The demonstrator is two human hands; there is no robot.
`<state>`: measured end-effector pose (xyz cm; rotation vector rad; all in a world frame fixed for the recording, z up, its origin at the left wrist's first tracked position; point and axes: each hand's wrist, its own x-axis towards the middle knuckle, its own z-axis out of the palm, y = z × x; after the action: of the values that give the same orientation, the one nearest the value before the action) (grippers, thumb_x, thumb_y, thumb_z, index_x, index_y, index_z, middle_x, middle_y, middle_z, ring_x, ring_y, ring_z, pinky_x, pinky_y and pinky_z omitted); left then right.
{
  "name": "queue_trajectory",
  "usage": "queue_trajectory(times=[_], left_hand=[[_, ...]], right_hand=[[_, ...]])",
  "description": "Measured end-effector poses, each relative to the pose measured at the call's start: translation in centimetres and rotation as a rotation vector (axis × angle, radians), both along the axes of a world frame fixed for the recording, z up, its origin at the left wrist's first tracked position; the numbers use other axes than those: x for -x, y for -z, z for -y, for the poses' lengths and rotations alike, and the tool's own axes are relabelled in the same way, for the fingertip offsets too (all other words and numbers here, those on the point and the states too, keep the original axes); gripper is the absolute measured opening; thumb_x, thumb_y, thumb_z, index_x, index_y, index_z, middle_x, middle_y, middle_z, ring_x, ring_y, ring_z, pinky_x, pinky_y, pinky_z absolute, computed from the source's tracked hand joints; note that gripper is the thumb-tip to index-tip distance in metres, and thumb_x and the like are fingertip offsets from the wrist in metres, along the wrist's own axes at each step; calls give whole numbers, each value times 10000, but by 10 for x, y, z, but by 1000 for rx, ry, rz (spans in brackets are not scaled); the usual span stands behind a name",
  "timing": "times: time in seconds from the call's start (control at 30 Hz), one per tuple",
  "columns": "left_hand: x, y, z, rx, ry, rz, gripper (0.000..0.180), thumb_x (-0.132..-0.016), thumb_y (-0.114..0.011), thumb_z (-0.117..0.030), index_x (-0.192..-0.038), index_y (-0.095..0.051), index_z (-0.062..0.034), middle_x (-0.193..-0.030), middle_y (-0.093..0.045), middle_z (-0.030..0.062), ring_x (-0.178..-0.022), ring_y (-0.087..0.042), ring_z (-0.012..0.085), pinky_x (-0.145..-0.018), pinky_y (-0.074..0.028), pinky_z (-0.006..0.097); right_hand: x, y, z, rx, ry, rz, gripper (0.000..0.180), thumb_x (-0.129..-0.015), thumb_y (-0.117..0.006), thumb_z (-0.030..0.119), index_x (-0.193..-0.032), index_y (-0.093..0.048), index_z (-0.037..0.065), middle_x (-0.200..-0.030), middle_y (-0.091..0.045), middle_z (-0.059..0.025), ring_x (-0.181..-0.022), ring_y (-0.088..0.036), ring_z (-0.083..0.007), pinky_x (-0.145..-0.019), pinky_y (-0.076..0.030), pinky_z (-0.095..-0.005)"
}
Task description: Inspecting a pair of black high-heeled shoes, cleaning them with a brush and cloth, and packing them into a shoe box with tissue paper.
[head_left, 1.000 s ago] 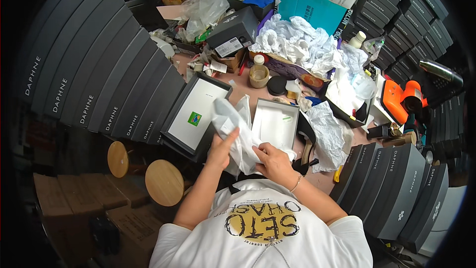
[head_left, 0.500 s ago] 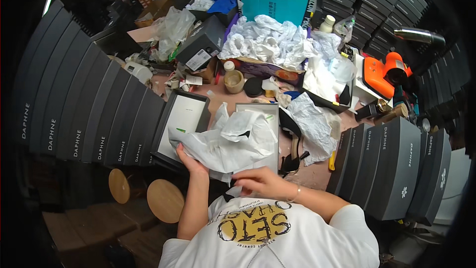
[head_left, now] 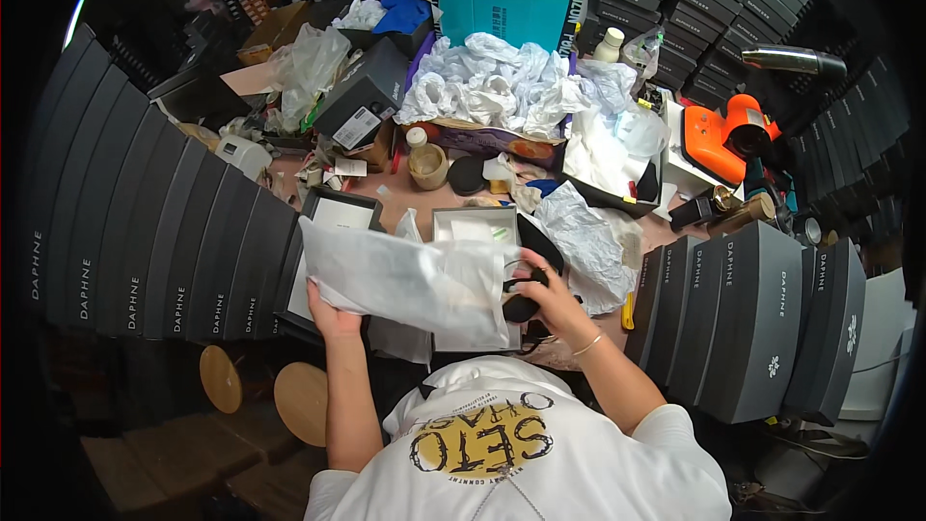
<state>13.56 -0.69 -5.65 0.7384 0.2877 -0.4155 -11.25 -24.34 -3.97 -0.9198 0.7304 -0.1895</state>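
Observation:
A translucent white bag [head_left: 405, 280] is stretched out flat and sideways in front of my chest. My left hand [head_left: 333, 304] grips its lower left corner. My right hand [head_left: 548, 287] is at the bag's right end, fingers curled around a black item [head_left: 521, 307] with a thin strap. Behind the bag lies an open white-lined box [head_left: 473, 225], partly hidden by it. To its left a black box lid [head_left: 336, 210] with a white inside lies on the table.
Rows of dark grey boxes [head_left: 154, 241] stand on the left and more [head_left: 743, 318] on the right. Crumpled white paper [head_left: 502, 87] is heaped at the back, another sheet [head_left: 588, 241] beside the box. An orange tool [head_left: 723, 135] lies far right. Two round wooden stools [head_left: 299, 400] stand below left.
The bag was bunched up in both hands and is now spread flat and sideways. My right hand has moved right, onto the black item.

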Motion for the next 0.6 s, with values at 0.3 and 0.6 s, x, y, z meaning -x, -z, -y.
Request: queue_trajectory(times=[0.3,0.6], left_hand=[[80,-17,71,-957,1148,1407,571,-894,-549,-450,-1193,-542,36,-1113,-588,246,-1048,-596,271,-893,-453,348],[105,48,97,33,899,-230,423,-927,-449,-283,-1265,-482,-31,-1012,-611,101,-825,-613,185,-753,-518,314]], right_hand=[[61,-4,60,481,289,-76,504,-832,-587,86,-1297,-395,79,-1090,-556,-120,-895,-591,-170,-705,-530,-289],[18,-31,7,766,-328,136,377,-840,-660,299,-1106,-592,39,-1090,-560,-99,-1000,-586,-207,-767,-509,-317]])
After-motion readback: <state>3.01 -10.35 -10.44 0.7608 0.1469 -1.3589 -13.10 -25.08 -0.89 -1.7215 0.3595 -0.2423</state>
